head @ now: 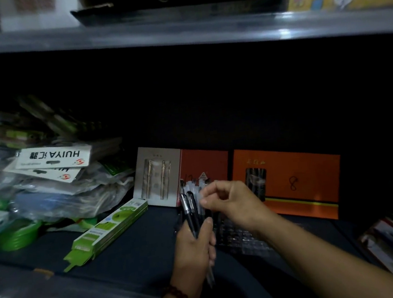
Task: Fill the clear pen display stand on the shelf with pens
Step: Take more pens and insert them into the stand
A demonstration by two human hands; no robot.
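Clutching a bundle of pens [193, 211] in the left hand [192, 249], just left of the clear pen display stand [245, 240] on the shelf [138, 250]; pinching one pen [200, 193] with right hand [230, 202] fingers. Seemingly early in the filling.

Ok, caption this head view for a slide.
Left hand grips black-capped pens; right hand pinches one near the clear plastic stand.

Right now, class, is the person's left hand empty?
No, the left hand grips a bundle of pens, their caps pointing up.
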